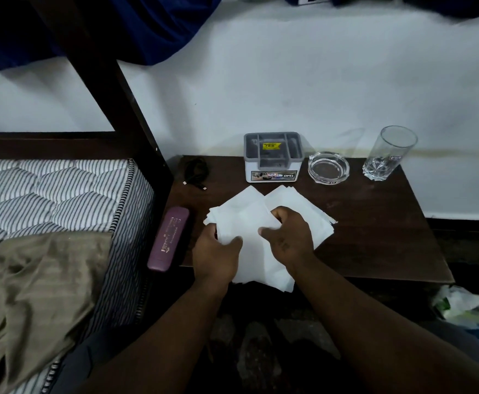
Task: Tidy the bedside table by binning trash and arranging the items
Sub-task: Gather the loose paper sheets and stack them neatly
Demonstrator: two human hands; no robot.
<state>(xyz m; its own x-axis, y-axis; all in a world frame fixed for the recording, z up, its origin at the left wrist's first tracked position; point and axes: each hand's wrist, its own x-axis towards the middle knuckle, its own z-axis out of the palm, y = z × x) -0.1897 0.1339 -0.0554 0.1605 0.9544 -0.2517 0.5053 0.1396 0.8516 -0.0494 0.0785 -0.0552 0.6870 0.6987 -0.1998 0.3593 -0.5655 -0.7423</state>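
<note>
A dark wooden bedside table (374, 223) stands against a white wall, with a striped mattress (47, 194) just beside it on the left. Along the back edge a grey-topped organiser box (272, 157), a glass ashtray (328, 167) and a drinking glass (389, 152) stand in a row, apart from one another. A black cable (195, 172) lies coiled at the back left, and a purple case (168, 240) lies along the left edge.

The step in hand appears to be gathering the paper napkins (249, 217), which lie fanned at the table's front centre and overhang its near edge. The left hand (217, 254) grips the left part of the pile, thumb on top and fingers curled under. The right hand (288, 237) pinches the upper sheets at the middle, knuckles raised. Both forearms reach in from below and converge on the pile.

The next move likely calls for squaring the sheets into one stack. A bag of waste (466, 308) sits on the floor to the right.
</note>
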